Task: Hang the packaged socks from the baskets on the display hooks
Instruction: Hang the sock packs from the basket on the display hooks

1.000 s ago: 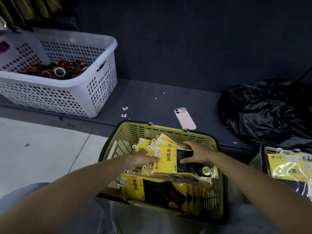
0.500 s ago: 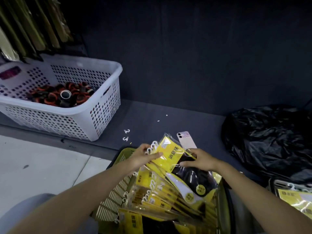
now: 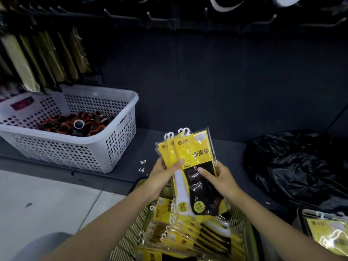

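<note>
A fanned bunch of yellow sock packs (image 3: pixel 190 153) with white plastic hangers is lifted above the green basket (image 3: pixel 130 236). My left hand (image 3: pixel 163 176) grips the bunch at its left edge, thumb across the yellow card. My right hand (image 3: pixel 218 178) holds the right side, thumb on the black sock. More yellow packs (image 3: pixel 184 232) lie stacked in the basket below. Dark display hooks (image 3: pixel 150 17) stick out of the panel at the top of the view.
A white perforated basket (image 3: pixel 105 147) with red-and-black items stands on the shelf at left, below hanging packages (image 3: pixel 43 59). A black plastic bag (image 3: pixel 297 166) lies at right. A second basket with yellow packs (image 3: pixel 327 234) is at the lower right. Loose white hangers (image 3: pixel 142 165) lie on the shelf.
Both hands have lifted the bunch of packs up out of the green basket and turned it upright. The view has tilted upward, bringing the hooks into sight.
</note>
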